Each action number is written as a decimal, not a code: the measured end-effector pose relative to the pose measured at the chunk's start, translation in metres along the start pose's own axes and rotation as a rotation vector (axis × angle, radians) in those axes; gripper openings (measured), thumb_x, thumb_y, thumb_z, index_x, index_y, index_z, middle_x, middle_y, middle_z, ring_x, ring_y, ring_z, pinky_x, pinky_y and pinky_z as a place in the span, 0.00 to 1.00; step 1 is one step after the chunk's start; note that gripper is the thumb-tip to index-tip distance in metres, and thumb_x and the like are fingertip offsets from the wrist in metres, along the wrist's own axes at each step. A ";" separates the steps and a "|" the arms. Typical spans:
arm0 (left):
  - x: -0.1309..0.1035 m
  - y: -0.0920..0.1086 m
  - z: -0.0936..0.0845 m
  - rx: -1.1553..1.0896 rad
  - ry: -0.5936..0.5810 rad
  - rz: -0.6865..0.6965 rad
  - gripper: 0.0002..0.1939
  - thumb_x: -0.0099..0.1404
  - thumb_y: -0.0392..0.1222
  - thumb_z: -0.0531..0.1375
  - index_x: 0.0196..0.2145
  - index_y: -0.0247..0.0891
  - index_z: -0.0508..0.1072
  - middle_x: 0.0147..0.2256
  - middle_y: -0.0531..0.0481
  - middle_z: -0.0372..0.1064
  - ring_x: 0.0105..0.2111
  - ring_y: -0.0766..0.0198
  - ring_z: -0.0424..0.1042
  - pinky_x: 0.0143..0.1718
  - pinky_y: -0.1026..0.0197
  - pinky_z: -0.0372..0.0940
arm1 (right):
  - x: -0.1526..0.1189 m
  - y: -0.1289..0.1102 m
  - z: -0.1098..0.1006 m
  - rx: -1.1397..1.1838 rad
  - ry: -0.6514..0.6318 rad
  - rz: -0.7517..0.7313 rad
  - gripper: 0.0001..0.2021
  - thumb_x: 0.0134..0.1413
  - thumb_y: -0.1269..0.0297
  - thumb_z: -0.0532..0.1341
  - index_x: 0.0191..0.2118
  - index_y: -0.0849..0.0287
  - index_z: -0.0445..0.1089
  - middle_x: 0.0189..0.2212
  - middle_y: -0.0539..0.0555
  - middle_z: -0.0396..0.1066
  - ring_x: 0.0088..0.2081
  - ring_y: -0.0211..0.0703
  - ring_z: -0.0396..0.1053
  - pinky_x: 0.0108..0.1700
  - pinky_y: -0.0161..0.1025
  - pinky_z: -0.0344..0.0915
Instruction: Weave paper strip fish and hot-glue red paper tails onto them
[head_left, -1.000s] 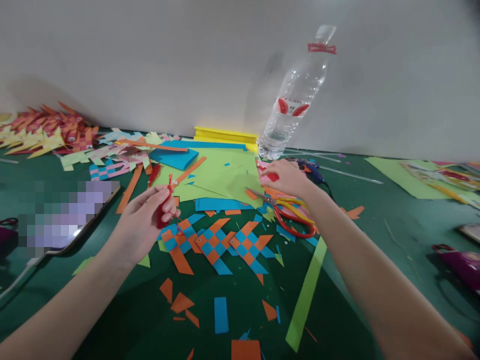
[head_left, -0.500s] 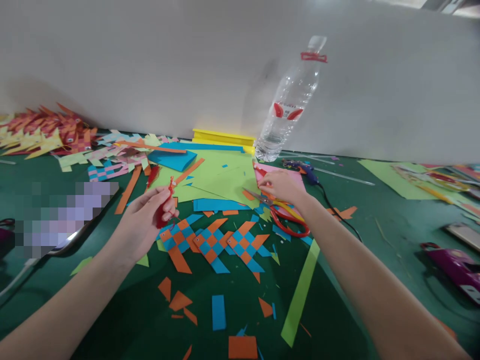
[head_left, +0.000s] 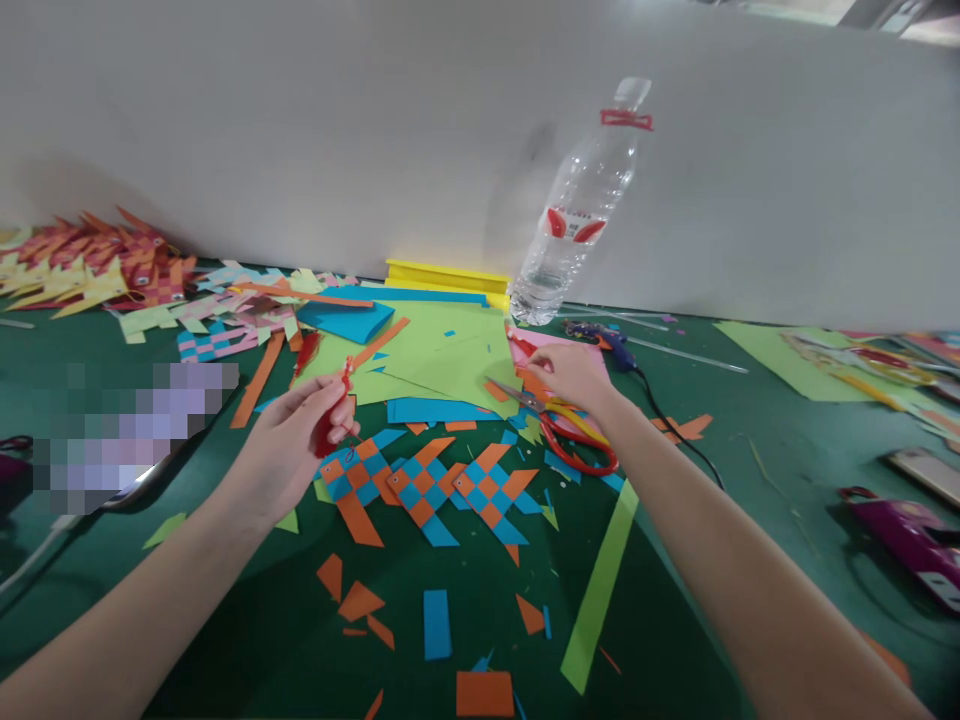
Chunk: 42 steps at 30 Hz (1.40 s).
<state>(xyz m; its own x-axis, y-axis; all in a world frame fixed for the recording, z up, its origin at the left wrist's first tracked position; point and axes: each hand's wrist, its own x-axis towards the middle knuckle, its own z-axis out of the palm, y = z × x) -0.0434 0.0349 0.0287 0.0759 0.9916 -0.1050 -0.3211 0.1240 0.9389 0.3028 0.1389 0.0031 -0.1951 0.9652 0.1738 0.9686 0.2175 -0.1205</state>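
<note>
My left hand (head_left: 304, 420) is closed round a red tassel (head_left: 325, 432), whose knotted top pokes up past the thumb. Over the pink sheet (head_left: 592, 352), my right hand (head_left: 559, 375) has its fingers bent close to a small red piece; whether they pinch it is hard to make out. Red-and-yellow scissors (head_left: 574, 430) lie just below that hand, blades pointing left. Between the hands and nearer to me rest woven orange-and-blue paper fish (head_left: 491, 485) in a row. Another red tassel (head_left: 305, 352) lies beyond my left hand.
A plastic bottle (head_left: 577, 210) leans on the white wall. Near it lies a blue glue gun (head_left: 619, 350) with a black cord. A phone (head_left: 150, 430) is at left, a purple power strip (head_left: 911, 540) at right. Paper scraps (head_left: 360, 602) litter the front.
My right hand has shifted slightly to the right over the pink sheet. My left hand keeps its hold on the red tassel, almost in the same place.
</note>
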 end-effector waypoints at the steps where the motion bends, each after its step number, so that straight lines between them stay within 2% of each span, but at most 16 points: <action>1: 0.000 0.000 0.000 -0.001 -0.002 0.001 0.13 0.65 0.41 0.59 0.24 0.37 0.64 0.22 0.57 0.54 0.22 0.71 0.54 0.32 0.66 0.60 | 0.000 0.001 0.000 0.001 0.003 0.003 0.10 0.54 0.64 0.56 0.32 0.55 0.75 0.35 0.53 0.77 0.37 0.46 0.71 0.40 0.41 0.59; 9: 0.000 0.001 0.000 -0.008 -0.008 0.010 0.12 0.64 0.41 0.60 0.25 0.37 0.64 0.22 0.57 0.55 0.22 0.71 0.55 0.32 0.66 0.60 | -0.009 0.002 -0.001 0.026 0.034 0.016 0.10 0.51 0.67 0.56 0.31 0.58 0.75 0.31 0.54 0.77 0.35 0.46 0.71 0.39 0.42 0.59; 13: 0.000 0.001 0.000 -0.035 -0.011 0.010 0.11 0.64 0.40 0.60 0.25 0.37 0.65 0.22 0.58 0.55 0.22 0.72 0.56 0.34 0.65 0.62 | -0.017 -0.014 -0.012 0.076 0.083 0.009 0.10 0.52 0.68 0.54 0.29 0.57 0.74 0.30 0.54 0.77 0.33 0.45 0.70 0.38 0.42 0.59; 16: -0.001 0.001 0.000 -0.079 -0.008 0.002 0.10 0.63 0.40 0.61 0.26 0.38 0.65 0.22 0.58 0.56 0.22 0.71 0.58 0.37 0.64 0.64 | -0.031 -0.043 -0.028 0.136 0.117 -0.020 0.10 0.55 0.63 0.55 0.31 0.57 0.74 0.30 0.55 0.75 0.31 0.44 0.69 0.37 0.42 0.60; 18: -0.002 0.001 0.002 -0.101 -0.008 -0.003 0.09 0.62 0.40 0.61 0.26 0.38 0.66 0.22 0.58 0.56 0.23 0.71 0.60 0.38 0.64 0.65 | -0.047 -0.070 -0.039 0.197 0.122 -0.069 0.11 0.58 0.60 0.55 0.34 0.56 0.73 0.33 0.54 0.76 0.33 0.43 0.70 0.39 0.41 0.62; 21: -0.005 0.000 0.005 -0.125 -0.039 -0.013 0.09 0.62 0.40 0.62 0.26 0.39 0.66 0.22 0.58 0.57 0.22 0.71 0.61 0.38 0.63 0.66 | -0.076 -0.112 -0.049 0.478 0.088 -0.171 0.11 0.60 0.58 0.55 0.44 0.55 0.71 0.40 0.54 0.75 0.41 0.44 0.71 0.45 0.43 0.65; 25: -0.008 -0.004 0.008 -0.113 -0.124 -0.009 0.09 0.62 0.40 0.62 0.26 0.38 0.67 0.22 0.57 0.57 0.23 0.70 0.63 0.31 0.65 0.63 | -0.101 -0.154 -0.043 0.652 -0.138 -0.260 0.20 0.59 0.55 0.57 0.55 0.52 0.63 0.53 0.54 0.69 0.55 0.46 0.65 0.53 0.45 0.63; 27: -0.009 -0.007 0.009 -0.094 -0.166 -0.002 0.09 0.62 0.41 0.62 0.26 0.38 0.67 0.23 0.56 0.58 0.24 0.69 0.65 0.29 0.66 0.62 | -0.104 -0.167 -0.034 0.680 -0.217 -0.268 0.22 0.58 0.53 0.59 0.56 0.54 0.62 0.54 0.55 0.68 0.56 0.48 0.64 0.54 0.46 0.63; 29: -0.009 -0.011 0.009 -0.094 -0.206 0.004 0.09 0.62 0.41 0.62 0.27 0.37 0.68 0.23 0.56 0.59 0.26 0.69 0.66 0.29 0.66 0.62 | -0.103 -0.176 -0.025 0.726 -0.245 -0.260 0.21 0.57 0.54 0.60 0.53 0.55 0.64 0.51 0.55 0.70 0.54 0.48 0.66 0.52 0.46 0.64; 31: -0.009 -0.013 0.008 -0.107 -0.241 0.008 0.08 0.62 0.41 0.62 0.28 0.37 0.68 0.23 0.56 0.60 0.26 0.68 0.67 0.30 0.66 0.63 | -0.101 -0.182 -0.019 0.798 -0.257 -0.225 0.16 0.55 0.57 0.62 0.48 0.56 0.67 0.46 0.54 0.74 0.48 0.46 0.70 0.49 0.43 0.65; 34: -0.009 -0.015 0.007 -0.122 -0.272 0.019 0.08 0.63 0.41 0.62 0.29 0.37 0.68 0.23 0.56 0.60 0.26 0.69 0.67 0.33 0.64 0.64 | -0.099 -0.185 -0.019 0.837 -0.276 -0.175 0.03 0.56 0.65 0.61 0.37 0.57 0.69 0.35 0.50 0.76 0.38 0.40 0.73 0.40 0.37 0.65; 37: -0.009 -0.016 0.006 -0.122 -0.263 0.040 0.08 0.64 0.41 0.62 0.28 0.37 0.68 0.23 0.57 0.60 0.25 0.70 0.66 0.37 0.62 0.66 | -0.100 -0.181 -0.025 0.782 -0.249 -0.193 0.05 0.58 0.67 0.59 0.31 0.56 0.70 0.29 0.48 0.76 0.31 0.37 0.71 0.35 0.34 0.62; 42: -0.006 -0.016 0.007 -0.083 -0.218 0.054 0.08 0.63 0.41 0.63 0.29 0.36 0.68 0.23 0.58 0.60 0.24 0.72 0.64 0.41 0.61 0.67 | -0.104 -0.163 -0.036 0.743 -0.192 -0.170 0.06 0.57 0.66 0.60 0.29 0.56 0.72 0.27 0.46 0.76 0.30 0.36 0.71 0.34 0.34 0.62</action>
<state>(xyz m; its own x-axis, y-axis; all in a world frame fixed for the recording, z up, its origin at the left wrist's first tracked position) -0.0320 0.0262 0.0162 0.2558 0.9664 0.0261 -0.4062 0.0830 0.9100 0.1703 -0.0020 0.0395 -0.4199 0.9036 0.0849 0.5793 0.3388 -0.7414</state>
